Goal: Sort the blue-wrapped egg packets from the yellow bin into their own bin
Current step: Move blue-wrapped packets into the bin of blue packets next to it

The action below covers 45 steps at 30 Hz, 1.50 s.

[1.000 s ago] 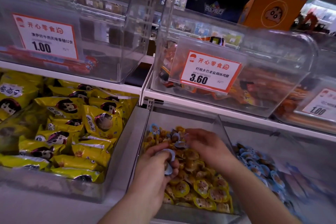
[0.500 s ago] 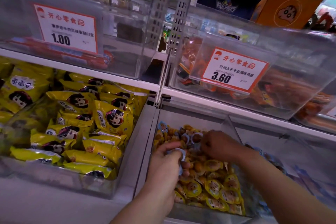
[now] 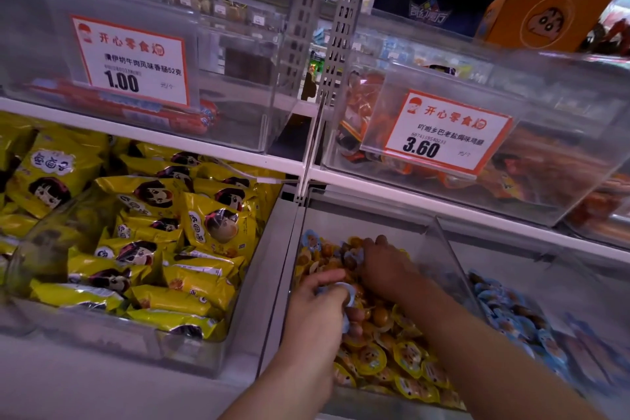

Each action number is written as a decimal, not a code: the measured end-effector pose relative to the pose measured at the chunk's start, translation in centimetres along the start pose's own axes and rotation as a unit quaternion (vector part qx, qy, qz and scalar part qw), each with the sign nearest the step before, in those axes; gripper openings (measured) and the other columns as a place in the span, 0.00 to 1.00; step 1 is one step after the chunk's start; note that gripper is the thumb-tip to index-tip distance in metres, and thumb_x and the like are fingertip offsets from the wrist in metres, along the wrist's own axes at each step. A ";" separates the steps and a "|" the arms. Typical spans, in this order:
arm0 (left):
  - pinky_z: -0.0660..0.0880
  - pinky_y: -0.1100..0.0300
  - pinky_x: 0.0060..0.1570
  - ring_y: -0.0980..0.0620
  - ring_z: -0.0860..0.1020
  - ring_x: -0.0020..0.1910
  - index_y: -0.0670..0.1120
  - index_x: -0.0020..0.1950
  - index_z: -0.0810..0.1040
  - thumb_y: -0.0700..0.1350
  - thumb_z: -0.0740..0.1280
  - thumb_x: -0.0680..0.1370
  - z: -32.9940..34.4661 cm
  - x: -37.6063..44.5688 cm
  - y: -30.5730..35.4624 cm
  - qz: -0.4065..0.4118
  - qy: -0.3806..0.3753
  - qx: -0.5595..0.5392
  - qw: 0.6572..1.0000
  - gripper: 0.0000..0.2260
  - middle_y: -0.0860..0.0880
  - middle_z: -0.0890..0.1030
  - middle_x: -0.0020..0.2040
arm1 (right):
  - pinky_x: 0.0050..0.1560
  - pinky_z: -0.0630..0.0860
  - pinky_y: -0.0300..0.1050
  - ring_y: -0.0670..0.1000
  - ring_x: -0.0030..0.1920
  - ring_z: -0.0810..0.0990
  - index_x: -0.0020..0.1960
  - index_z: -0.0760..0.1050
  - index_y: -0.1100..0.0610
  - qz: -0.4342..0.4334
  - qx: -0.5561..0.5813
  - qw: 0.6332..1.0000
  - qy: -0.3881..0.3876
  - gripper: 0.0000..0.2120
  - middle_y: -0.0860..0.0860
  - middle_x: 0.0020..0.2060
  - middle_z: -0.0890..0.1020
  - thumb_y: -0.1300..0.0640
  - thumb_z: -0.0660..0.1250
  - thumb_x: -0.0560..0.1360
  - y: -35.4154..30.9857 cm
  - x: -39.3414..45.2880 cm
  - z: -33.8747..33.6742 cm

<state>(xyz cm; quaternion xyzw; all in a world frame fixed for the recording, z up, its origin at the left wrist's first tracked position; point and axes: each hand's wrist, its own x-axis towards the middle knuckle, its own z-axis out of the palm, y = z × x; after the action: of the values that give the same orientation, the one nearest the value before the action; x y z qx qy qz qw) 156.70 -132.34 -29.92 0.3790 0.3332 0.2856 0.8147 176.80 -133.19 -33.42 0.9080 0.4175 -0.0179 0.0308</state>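
left hand (image 3: 318, 309) clamped on gathered blue packets (image 3: 341, 293) over the yellow bin (image 3: 392, 351), right hand (image 3: 381, 268) pinching another at the rear; overfull left grip risks spilling packets back before reaching the blue bin (image 3: 511, 314)

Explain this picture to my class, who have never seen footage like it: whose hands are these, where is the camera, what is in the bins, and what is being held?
There is no machine here. A person wears a camera on the head, so the one view looks forward and down a shop shelf at their own two hands. Both reach into a clear bin of small egg packets, mostly yellow-wrapped. The left hand grips a few blue-wrapped egg packets. The right hand digs among the packets further back, its fingers at another blue one; whether it has a grip is unclear. The bin to the right holds only blue packets. To the left lie larger yellow snack bags. Price tags hang on the bins above.
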 end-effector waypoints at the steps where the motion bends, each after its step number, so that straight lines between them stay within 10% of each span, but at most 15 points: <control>1: 0.73 0.60 0.25 0.50 0.78 0.27 0.43 0.53 0.80 0.31 0.64 0.78 0.0 0.1 0.0 -0.001 0.001 0.000 1.000 0.10 0.37 0.82 0.49 | 0.55 0.76 0.54 0.64 0.58 0.77 0.65 0.68 0.58 -0.007 0.000 1.000 0.010 0.18 0.59 0.60 0.70 0.51 0.63 0.79 0.3 0.1 0.1; 9: 0.73 0.60 0.25 0.49 0.78 0.28 0.43 0.53 0.80 0.31 0.64 0.78 -0.1 0.2 -0.1 -0.002 -0.006 0.005 1.000 0.10 0.37 0.82 0.49 | 0.50 0.75 0.47 0.61 0.55 0.79 0.62 0.75 0.58 -0.008 0.122 0.984 0.130 0.17 0.59 0.57 0.77 0.55 0.68 0.75 2.0 0.5 -1.3; 16: 0.73 0.60 0.24 0.47 0.78 0.28 0.43 0.52 0.79 0.30 0.64 0.78 -0.2 0.5 0.0 -0.003 -0.010 0.024 1.000 0.10 0.34 0.81 0.47 | 0.46 0.70 0.47 0.59 0.51 0.78 0.61 0.76 0.52 -0.097 0.020 0.995 -0.020 0.18 0.55 0.56 0.68 0.43 0.59 0.79 -1.7 0.8 -0.4; 25: 0.73 0.60 0.24 0.47 0.78 0.29 0.41 0.55 0.79 0.31 0.64 0.78 -0.2 0.1 0.2 -0.006 -0.009 0.017 1.000 0.10 0.35 0.81 0.47 | 0.49 0.71 0.36 0.55 0.54 0.79 0.58 0.83 0.55 -0.070 0.186 0.977 0.082 0.11 0.56 0.56 0.78 0.59 0.65 0.79 0.0 0.4 -1.1; 29: 0.73 0.60 0.25 0.49 0.78 0.28 0.43 0.53 0.80 0.32 0.65 0.78 -0.1 0.2 0.1 -0.004 0.000 0.022 1.000 0.10 0.36 0.82 0.49 | 0.36 0.75 0.31 0.44 0.38 0.82 0.55 0.82 0.57 0.041 0.524 0.820 0.226 0.08 0.55 0.44 0.85 0.64 0.65 0.80 1.0 -2.9 -3.0; 32: 0.74 0.60 0.25 0.50 0.78 0.26 0.45 0.53 0.81 0.33 0.64 0.78 0.1 0.5 -0.1 0.017 0.013 0.035 0.999 0.10 0.38 0.82 0.48 | 0.37 0.74 0.46 0.51 0.37 0.80 0.56 0.80 0.59 0.055 0.711 0.684 0.153 0.07 0.54 0.37 0.83 0.63 0.64 0.81 0.8 -6.6 -3.8; 38: 0.77 0.59 0.36 0.54 0.81 0.33 0.53 0.51 0.82 0.39 0.65 0.79 0.7 0.8 -1.5 0.119 0.047 0.136 0.982 0.09 0.51 0.84 0.41 | 0.30 0.76 0.43 0.51 0.35 0.81 0.54 0.80 0.63 0.109 0.865 0.487 0.058 0.08 0.59 0.42 0.84 0.65 0.63 0.79 0.2 -14.0 -5.2; 42: 0.68 0.76 0.52 0.71 0.75 0.53 0.59 0.55 0.76 0.46 0.62 0.82 2.4 -1.4 -2.0 0.348 0.040 0.302 0.887 0.09 0.63 0.79 0.53 | 0.45 0.82 0.50 0.58 0.45 0.86 0.51 0.85 0.62 0.137 0.905 0.396 -0.078 0.15 0.60 0.52 0.84 0.56 0.61 0.80 -2.2 -16.7 -4.6; 45: 0.65 0.60 0.65 0.61 0.69 0.65 0.59 0.69 0.71 0.56 0.52 0.83 3.5 -3.1 -3.6 0.394 -0.021 0.459 0.796 0.17 0.61 0.74 0.63 | 0.70 0.71 0.58 0.60 0.63 0.80 0.62 0.81 0.59 0.140 0.909 0.383 -0.085 0.23 0.61 0.62 0.82 0.43 0.63 0.79 -2.8 -17.0 -5.0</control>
<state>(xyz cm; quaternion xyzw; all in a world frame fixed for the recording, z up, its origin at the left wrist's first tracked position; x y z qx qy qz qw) 158.21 -138.02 -30.07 0.8128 0.2304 0.3873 0.3692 163.61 -143.90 -27.58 0.4325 0.0142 -0.4589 -0.7760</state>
